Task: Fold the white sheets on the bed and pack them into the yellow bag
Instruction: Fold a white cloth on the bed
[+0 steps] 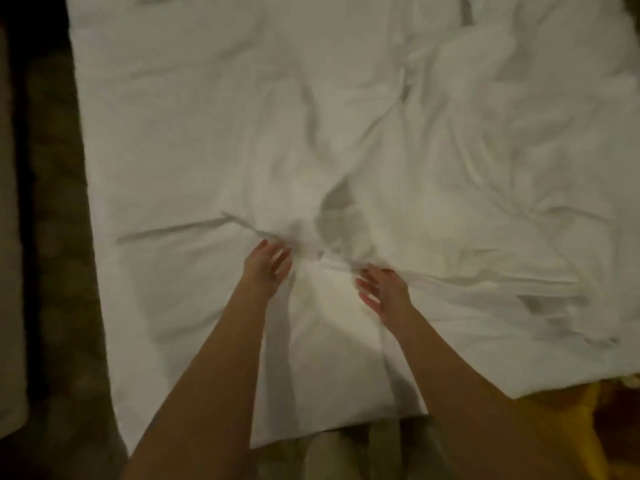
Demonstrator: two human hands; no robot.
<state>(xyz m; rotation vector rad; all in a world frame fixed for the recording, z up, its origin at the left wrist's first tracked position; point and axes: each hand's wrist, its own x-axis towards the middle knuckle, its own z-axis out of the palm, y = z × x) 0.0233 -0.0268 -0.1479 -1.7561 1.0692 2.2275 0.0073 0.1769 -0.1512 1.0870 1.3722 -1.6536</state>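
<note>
Partly cut off, yellow bag (585,424) under sheet (311,140).

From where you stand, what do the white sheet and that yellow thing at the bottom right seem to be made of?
The white sheet looks like soft woven fabric, probably cotton, with a matte finish: it creases and bunches where both hands meet it. The yellow bag is mostly hidden and dim; it sags like cloth or thin plastic, but I cannot tell which.
</note>
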